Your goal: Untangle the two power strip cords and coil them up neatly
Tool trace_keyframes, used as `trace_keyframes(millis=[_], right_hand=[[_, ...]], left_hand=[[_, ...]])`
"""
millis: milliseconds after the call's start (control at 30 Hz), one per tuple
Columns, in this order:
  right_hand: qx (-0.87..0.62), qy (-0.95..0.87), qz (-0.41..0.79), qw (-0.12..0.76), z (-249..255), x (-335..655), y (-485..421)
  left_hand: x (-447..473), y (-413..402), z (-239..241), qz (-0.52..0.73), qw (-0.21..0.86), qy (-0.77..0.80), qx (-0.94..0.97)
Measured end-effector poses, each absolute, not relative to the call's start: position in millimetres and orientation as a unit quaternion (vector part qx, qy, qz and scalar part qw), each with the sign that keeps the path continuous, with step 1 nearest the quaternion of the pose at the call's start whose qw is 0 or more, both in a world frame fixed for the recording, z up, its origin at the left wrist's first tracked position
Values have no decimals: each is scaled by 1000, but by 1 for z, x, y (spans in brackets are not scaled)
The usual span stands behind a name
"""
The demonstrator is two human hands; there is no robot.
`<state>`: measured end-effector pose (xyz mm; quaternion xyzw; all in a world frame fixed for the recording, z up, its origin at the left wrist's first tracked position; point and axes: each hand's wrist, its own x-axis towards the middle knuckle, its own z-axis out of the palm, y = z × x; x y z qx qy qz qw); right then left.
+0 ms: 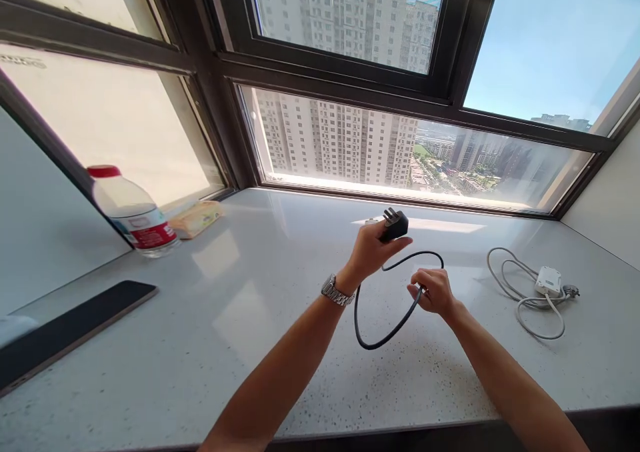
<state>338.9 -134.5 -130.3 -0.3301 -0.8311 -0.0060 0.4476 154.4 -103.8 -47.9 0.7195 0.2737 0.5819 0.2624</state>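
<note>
My left hand (pixel 373 252), with a metal watch on its wrist, is closed around a black power plug (pixel 395 226). Metal prongs on the plug point up and to the left. From the plug a dark power cord (pixel 385 343) hangs in a loop above the counter. My right hand (pixel 433 291) pinches this cord between thumb and fingers, lower and to the right of the plug. Past my right hand the cord curves back toward the left hand. A small white piece (pixel 371 221) shows just behind my left hand; I cannot make out what it is.
A coiled grey cable with a white box (pixel 549 281) lies at right on the speckled white counter (pixel 175 372). At left are a red-capped bottle (pixel 145 222), a yellowish soft pack (pixel 197 219) and a long dark flat object (pixel 75 332). Windows rise behind.
</note>
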Motion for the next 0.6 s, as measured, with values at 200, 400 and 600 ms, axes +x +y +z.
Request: trace_keyframes(millis=[200, 400, 600], right_hand=[[-382, -765, 387, 345, -69, 338, -118], [-379, -743, 451, 317, -58, 338, -111], [-409, -724, 414, 371, -66, 331, -112]], left_hand=[[173, -102, -69, 474, 373, 207, 770], [169, -110, -62, 438, 430, 162, 773], [184, -114, -62, 508, 361, 282, 729]])
